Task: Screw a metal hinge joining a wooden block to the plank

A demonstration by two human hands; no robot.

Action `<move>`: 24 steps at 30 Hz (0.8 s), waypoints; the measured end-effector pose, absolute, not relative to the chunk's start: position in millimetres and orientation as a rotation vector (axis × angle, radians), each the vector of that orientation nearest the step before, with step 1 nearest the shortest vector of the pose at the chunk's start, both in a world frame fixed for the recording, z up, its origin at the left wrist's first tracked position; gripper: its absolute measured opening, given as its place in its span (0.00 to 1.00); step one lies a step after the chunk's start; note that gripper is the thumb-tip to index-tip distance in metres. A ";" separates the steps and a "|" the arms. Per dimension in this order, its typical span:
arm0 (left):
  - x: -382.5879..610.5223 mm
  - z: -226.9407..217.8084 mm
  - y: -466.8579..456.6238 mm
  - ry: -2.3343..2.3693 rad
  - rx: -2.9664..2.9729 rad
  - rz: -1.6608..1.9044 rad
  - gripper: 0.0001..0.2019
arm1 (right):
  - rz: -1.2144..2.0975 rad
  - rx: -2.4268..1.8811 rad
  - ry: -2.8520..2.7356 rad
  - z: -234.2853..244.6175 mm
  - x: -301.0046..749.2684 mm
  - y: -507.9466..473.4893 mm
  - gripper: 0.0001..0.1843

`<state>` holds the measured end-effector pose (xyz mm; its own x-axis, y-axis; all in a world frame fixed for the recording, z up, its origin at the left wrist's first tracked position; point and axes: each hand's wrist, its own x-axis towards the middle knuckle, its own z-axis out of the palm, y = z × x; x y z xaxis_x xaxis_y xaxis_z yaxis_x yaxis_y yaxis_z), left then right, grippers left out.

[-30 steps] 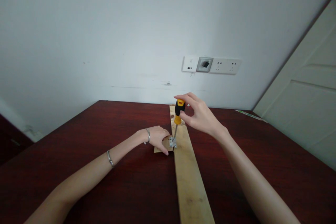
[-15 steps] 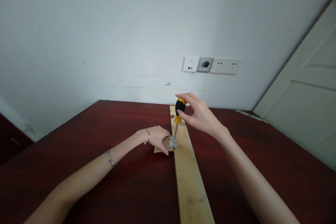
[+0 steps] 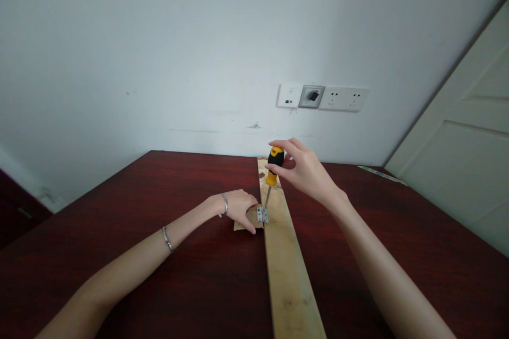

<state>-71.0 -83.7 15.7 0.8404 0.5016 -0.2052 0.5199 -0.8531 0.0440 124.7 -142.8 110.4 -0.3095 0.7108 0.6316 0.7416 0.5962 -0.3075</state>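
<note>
A long pale wooden plank (image 3: 288,270) lies on the dark red table (image 3: 159,265), running away from me. A small metal hinge (image 3: 262,215) sits at the plank's left edge, joining it to a small wooden piece (image 3: 254,217). My left hand (image 3: 238,207) lies on that small piece, fingers curled down against it, pressing it to the table. My right hand (image 3: 304,169) pinches the yellow and black handle of a screwdriver (image 3: 273,167). The screwdriver stands nearly upright with its tip on the hinge.
A white wall rises behind the table, with a row of sockets and a switch (image 3: 322,97). A pale door (image 3: 461,153) stands at the right. A thin strip (image 3: 379,174) lies at the table's far right edge.
The fingers of my right hand have shifted round the screwdriver handle, and the handle has turned and leaned slightly right. My left hand has stayed put.
</note>
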 end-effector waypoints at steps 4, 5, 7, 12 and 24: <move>-71.2 13.7 -82.4 0.813 2.926 -0.286 0.31 | -0.019 -1.098 -2.055 109.9 123.8 -142.2 0.20; -71.3 13.4 -82.2 0.815 2.924 -0.283 0.31 | -0.009 -1.075 -2.061 109.7 123.4 -142.2 0.21; -71.3 13.1 -82.2 0.815 2.921 -0.276 0.31 | 0.000 -1.050 -2.075 109.4 122.6 -142.6 0.23; -71.4 12.9 -82.9 0.816 2.919 -0.260 0.30 | -0.015 -1.110 -2.091 110.3 122.0 -143.4 0.19; -70.7 14.2 -83.4 0.820 2.917 -0.287 0.31 | 0.000 -1.094 -2.071 109.3 121.1 -143.5 0.20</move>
<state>-70.7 -83.4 14.2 0.8376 0.5057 -0.2067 0.5242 -0.8505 0.0432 121.1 -143.5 109.3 -0.3265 0.7011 0.6339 0.7011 0.6294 -0.3350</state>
